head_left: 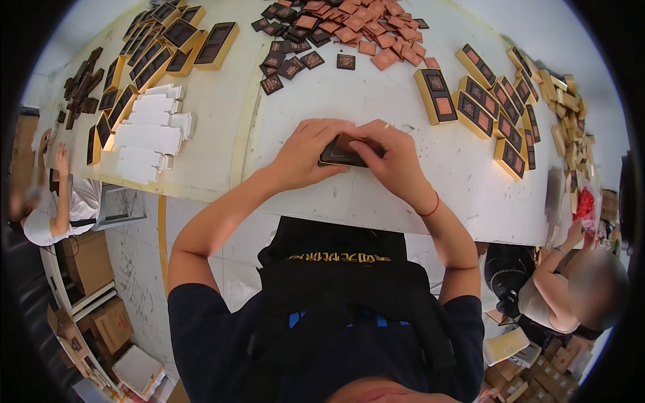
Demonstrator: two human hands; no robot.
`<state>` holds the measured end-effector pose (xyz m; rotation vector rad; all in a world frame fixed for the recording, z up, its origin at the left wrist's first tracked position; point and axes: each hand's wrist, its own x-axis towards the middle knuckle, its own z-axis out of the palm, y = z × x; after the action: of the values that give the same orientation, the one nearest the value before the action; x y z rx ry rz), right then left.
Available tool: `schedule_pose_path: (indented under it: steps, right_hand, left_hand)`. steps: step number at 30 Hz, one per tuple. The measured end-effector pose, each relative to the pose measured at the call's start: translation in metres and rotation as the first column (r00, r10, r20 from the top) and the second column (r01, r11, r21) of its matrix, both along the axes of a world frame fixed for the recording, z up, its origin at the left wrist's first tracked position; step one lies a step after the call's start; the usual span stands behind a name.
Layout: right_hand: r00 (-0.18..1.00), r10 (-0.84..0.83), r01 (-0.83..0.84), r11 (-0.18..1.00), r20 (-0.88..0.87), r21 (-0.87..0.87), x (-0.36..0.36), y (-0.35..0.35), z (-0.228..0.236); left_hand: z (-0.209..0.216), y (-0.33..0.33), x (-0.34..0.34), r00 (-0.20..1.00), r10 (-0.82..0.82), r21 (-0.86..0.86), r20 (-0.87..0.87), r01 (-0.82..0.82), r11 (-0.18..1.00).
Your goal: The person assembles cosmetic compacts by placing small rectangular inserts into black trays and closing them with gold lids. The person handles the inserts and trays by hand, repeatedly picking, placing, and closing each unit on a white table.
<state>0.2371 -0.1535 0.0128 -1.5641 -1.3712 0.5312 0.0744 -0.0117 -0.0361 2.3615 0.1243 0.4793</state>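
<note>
Close to the table's front edge, my left hand (306,153) is wrapped round the left end of a small dark box (335,156) with a black insert. My right hand (393,158) is closed over its right end, with thumb and fingers pinched at the top. What lies between those fingers is hidden. Beyond my hands lie a heap of copper-brown square tablets (359,20) and several black square tablets (290,67). One black tablet (346,62) lies apart, straight ahead of the hands.
To the right stand several gold-sided boxes (478,113) holding tablets. Gold boxes with black inserts (153,64) fill the far left, beside stacked white cartons (151,131). A co-worker (551,289) sits at the right; another person (57,208) works at the left.
</note>
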Motion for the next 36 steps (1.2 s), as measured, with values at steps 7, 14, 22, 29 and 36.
schedule_pose_path:
  steps: [7,14,22,29,36]
  right_hand:
    - [0.928,0.082,-0.106,0.993,0.362,0.047,0.007,0.009,-0.012]
    - [0.805,0.165,-0.166,0.985,0.57,-0.05,0.01,-0.026,-0.013]
    - [0.746,0.116,-0.004,0.985,0.656,-0.17,0.023,-0.045,-0.029]
    - [0.986,0.147,-0.127,0.969,0.081,-0.21,0.052,-0.028,-0.02]
    - [0.907,0.111,-0.028,0.979,0.407,-0.203,0.089,0.073,0.003]
  left_hand:
    - [0.007,-0.002,0.003,0.999,0.044,-0.172,-0.022,-0.047,0.984]
    - [-0.002,-0.007,0.004,1.0,0.016,0.102,0.019,-0.018,0.995]
    - [0.019,-0.011,0.009,0.998,0.065,0.413,-0.017,-0.052,0.909]
    - [0.012,-0.006,0.029,0.993,-0.07,0.286,-0.093,0.094,0.954]
    - [0.011,-0.001,0.029,1.0,-0.016,0.197,-0.019,0.019,0.98]
